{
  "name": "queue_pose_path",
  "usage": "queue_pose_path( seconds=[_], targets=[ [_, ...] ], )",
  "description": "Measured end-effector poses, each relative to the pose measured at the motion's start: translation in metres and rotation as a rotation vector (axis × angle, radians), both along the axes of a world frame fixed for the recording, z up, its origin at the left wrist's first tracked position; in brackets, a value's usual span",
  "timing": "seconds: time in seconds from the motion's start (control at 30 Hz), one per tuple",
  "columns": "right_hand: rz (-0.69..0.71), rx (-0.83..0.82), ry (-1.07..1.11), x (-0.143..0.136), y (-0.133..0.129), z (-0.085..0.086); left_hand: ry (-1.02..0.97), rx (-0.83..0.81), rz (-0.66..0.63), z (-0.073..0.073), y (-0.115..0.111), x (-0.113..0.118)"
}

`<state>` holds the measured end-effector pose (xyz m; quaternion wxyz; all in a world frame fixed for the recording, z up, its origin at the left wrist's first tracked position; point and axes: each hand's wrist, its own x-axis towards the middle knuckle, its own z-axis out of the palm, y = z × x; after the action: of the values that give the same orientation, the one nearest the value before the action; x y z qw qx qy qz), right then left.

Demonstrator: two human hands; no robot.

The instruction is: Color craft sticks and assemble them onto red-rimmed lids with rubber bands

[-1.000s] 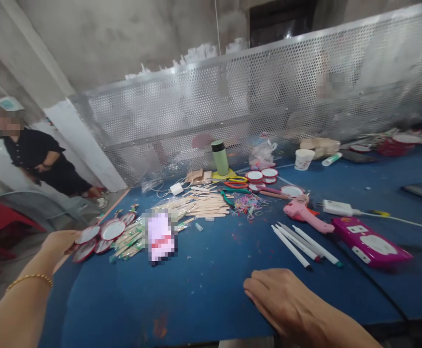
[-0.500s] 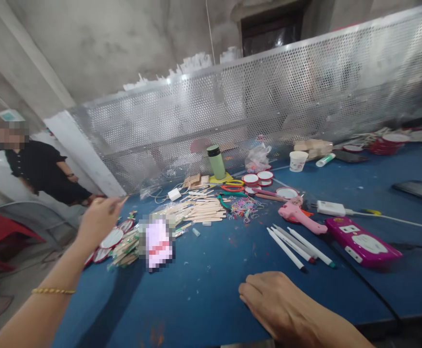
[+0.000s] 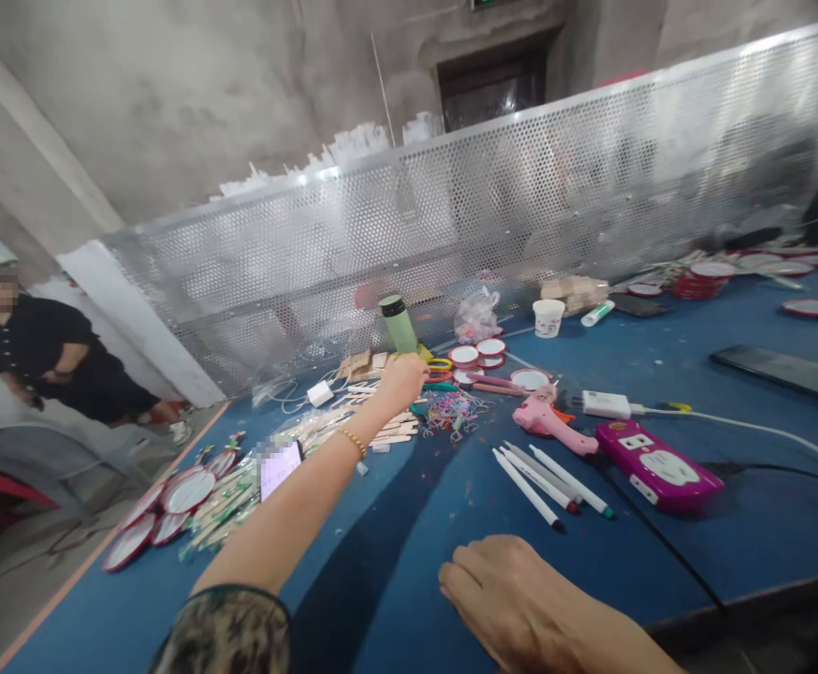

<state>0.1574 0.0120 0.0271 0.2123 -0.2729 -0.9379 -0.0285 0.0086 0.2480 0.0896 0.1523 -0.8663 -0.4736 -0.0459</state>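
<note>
My left hand (image 3: 403,379) reaches across the table, over the edge of a pile of flat wooden sticks (image 3: 395,431) and beside scissors with yellow and orange handles (image 3: 440,367). Its fingers are mostly hidden behind the back of the hand, so what it may hold does not show. Closed in a loose fist, my right hand (image 3: 497,590) rests on the near part of the blue table (image 3: 395,534); nothing shows in it. Just right of the reaching hand lies a heap of small coloured rubber bands (image 3: 455,412). A green bottle with a black lid (image 3: 398,324) stands behind it.
White markers (image 3: 542,487), a pink glue gun (image 3: 553,421) and a purple power strip (image 3: 658,465) lie right of centre. Red-rimmed discs (image 3: 188,490) and a phone (image 3: 279,468) are at left. A paper cup (image 3: 547,317) stands near the perforated metal screen (image 3: 353,243). A person (image 3: 51,346) stands far left.
My left hand has swung from the far left to the middle of the table, beside the scissors. My right hand stays as a fist on the table. The view has shifted slightly right.
</note>
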Motion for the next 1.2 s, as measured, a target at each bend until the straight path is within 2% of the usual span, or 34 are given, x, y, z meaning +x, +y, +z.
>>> queue_pose_path(
  seconds=[0.17, 0.3, 0.47, 0.6, 0.7, 0.77, 0.87, 0.97, 1.0, 1.03, 1.1, 1.2],
  targets=[
    [0.001, 0.075, -0.008, 0.001, 0.005, -0.003, 0.051, 0.010, -0.026, -0.022, 0.047, 0.051],
    [-0.002, 0.088, 0.009, 0.001, 0.008, -0.006, 0.082, 0.024, -0.054, -0.036, 0.069, 0.069],
    [-0.019, 0.081, 0.024, 0.000, 0.008, -0.002, 0.135, 0.042, -0.131, -0.038, 0.075, 0.074],
    [-0.019, 0.085, 0.032, 0.001, 0.006, -0.002, 0.174, 0.082, -0.192, -0.027, 0.062, 0.073],
    [-0.006, 0.048, 0.065, 0.002, 0.005, -0.007, 0.193, 0.112, -0.228, -0.013, 0.037, 0.066],
    [-0.018, -0.017, 0.184, 0.003, 0.007, -0.010, 0.199, 0.136, -0.253, -0.004, 0.008, 0.053],
    [-0.130, -0.215, 0.621, 0.011, 0.016, -0.010, 0.159, 0.295, -0.390, 0.003, -0.058, 0.025],
    [-0.391, -0.611, 1.085, 0.024, 0.026, -0.004, 0.102, 0.381, -0.536, -0.002, -0.136, -0.005],
    [-0.433, -0.726, 1.183, 0.027, 0.028, -0.002, 0.082, 0.385, -0.610, -0.005, -0.160, -0.013],
    [-0.449, -0.809, 1.218, 0.029, 0.028, 0.000, 0.073, 0.378, -0.683, -0.009, -0.180, -0.019],
    [-0.411, -0.957, 1.146, 0.031, 0.025, 0.001, 0.070, 0.346, -0.811, -0.018, -0.210, -0.025],
    [-0.332, -1.025, 0.962, 0.031, 0.019, 0.000, 0.062, 0.249, -0.859, -0.028, -0.225, -0.026]
  ],
)
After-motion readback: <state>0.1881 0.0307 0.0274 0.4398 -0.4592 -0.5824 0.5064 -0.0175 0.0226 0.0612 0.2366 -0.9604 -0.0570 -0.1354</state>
